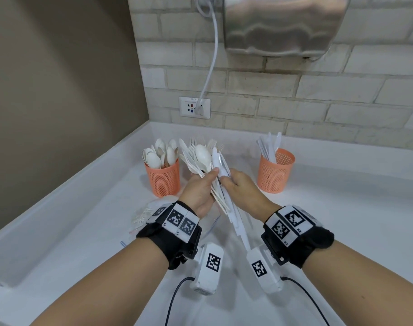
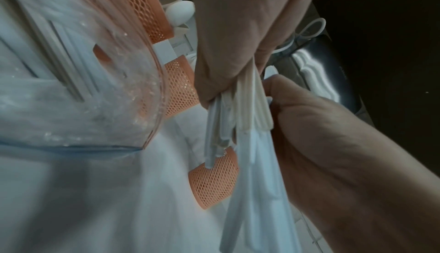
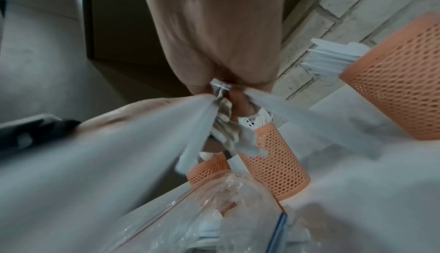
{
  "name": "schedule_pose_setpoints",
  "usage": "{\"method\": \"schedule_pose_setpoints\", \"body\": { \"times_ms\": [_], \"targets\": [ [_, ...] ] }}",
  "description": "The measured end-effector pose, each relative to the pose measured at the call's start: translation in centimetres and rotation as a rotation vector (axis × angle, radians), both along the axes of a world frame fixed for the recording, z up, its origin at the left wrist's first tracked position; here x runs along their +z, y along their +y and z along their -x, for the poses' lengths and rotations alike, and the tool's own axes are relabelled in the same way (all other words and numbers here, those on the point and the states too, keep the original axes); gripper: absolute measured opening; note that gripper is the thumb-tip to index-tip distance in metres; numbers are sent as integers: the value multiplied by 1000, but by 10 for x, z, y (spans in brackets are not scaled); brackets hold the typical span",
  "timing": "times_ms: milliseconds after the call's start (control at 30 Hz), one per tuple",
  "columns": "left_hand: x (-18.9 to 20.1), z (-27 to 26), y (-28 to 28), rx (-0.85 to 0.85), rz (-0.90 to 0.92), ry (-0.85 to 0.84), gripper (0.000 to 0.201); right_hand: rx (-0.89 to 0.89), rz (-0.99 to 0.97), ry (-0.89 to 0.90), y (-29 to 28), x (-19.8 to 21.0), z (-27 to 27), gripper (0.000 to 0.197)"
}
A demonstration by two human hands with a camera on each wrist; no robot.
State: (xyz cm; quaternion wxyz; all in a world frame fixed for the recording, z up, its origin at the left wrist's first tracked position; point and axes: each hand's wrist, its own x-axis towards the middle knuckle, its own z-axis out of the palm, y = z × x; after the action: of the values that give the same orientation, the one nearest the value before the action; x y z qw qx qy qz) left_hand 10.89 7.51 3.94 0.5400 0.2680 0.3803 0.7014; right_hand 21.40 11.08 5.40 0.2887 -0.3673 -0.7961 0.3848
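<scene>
My left hand (image 1: 199, 190) grips a fanned bundle of white plastic cutlery (image 1: 202, 156), spoons, forks and knives, above the white counter (image 1: 341, 220). My right hand (image 1: 239, 184) pinches long white knives (image 1: 236, 222) at the bundle's right side; one upper end (image 1: 220, 164) shows a clear wrapper. In the left wrist view the bundle's handles (image 2: 252, 106) stick out below the left hand (image 2: 238, 40), with the right hand (image 2: 333, 144) against them. The right wrist view shows the right hand's fingers (image 3: 214, 40) closed on the knives (image 3: 166, 134).
An orange mesh cup of spoons (image 1: 163, 181) stands on the left and one with knives (image 1: 274, 172) on the right. A third orange cup (image 3: 273, 159) stands between them, hidden by my hands in the head view. A clear plastic bag (image 1: 143, 214) lies by my left wrist. Brick wall and socket (image 1: 195, 107) behind.
</scene>
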Motion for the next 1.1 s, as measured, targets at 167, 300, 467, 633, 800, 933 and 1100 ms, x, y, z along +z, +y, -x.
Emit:
{"method": "schedule_pose_setpoints", "body": {
  "times_ms": [167, 300, 467, 633, 800, 933, 1100],
  "targets": [
    [-1, 0, 3, 20, 18, 110, 18, 10, 198, 138, 5, -2, -3, 27],
    [-5, 2, 7, 44, 109, 211, 18, 29, 456, 377, 5, 11, -10, 32],
    [-8, 1, 17, 103, 161, 157, 10, -42, 311, 388, 32, 36, -26, 12],
    [-7, -2, 21, 49, 143, 150, 11, -225, -310, 297, 82, 50, -47, 15],
    [-3, -7, 23, 40, 112, 111, 5, -439, -359, 398, 126, 29, -59, 25],
    [0, -9, 26, 22, 96, 119, 10, -440, -136, 202, 141, 5, -59, 23],
    [2, -7, 28, 6, 93, 116, 10, -391, 96, 68, 157, -2, -53, 43]
  ]
}}
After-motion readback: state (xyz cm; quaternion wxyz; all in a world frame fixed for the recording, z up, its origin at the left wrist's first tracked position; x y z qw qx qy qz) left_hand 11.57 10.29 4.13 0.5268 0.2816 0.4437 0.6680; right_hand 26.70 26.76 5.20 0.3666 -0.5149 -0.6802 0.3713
